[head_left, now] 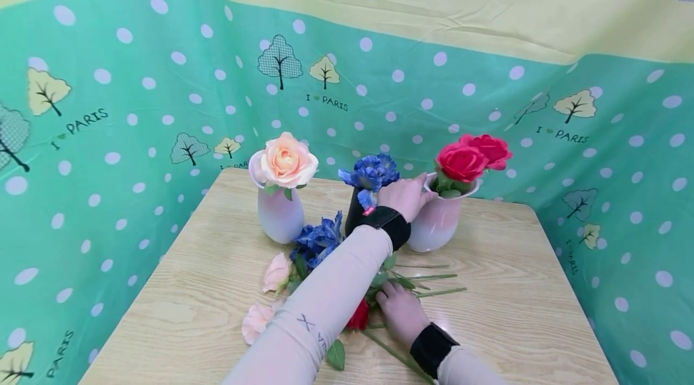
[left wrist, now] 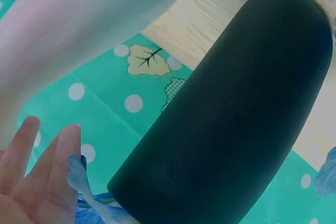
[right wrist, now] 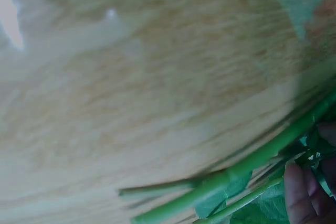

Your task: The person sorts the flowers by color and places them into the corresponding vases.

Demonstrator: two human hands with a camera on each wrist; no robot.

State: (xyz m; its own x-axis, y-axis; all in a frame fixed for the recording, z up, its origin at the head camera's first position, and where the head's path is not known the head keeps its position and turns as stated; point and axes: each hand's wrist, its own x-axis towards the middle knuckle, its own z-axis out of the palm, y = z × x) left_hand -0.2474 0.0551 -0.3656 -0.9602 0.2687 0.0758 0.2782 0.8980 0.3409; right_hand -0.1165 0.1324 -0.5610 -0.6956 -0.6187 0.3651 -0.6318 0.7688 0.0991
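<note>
From the head view the left hand (head_left: 403, 195) reaches over the black vase (head_left: 355, 213), beside its blue flower (head_left: 370, 173); the left wrist view shows its fingers (left wrist: 63, 150) straight, gripping nothing. The right hand (head_left: 400, 311) pinches green stems (right wrist: 247, 166) on the table (head_left: 515, 313), seen clearly only in its wrist view

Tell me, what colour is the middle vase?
Black vase; the left wrist view shows it best.

Blue flower (head_left: 370, 173) stands upright in the black vase (head_left: 355, 211) — red rose (head_left: 358, 317) lies on the table.
</note>
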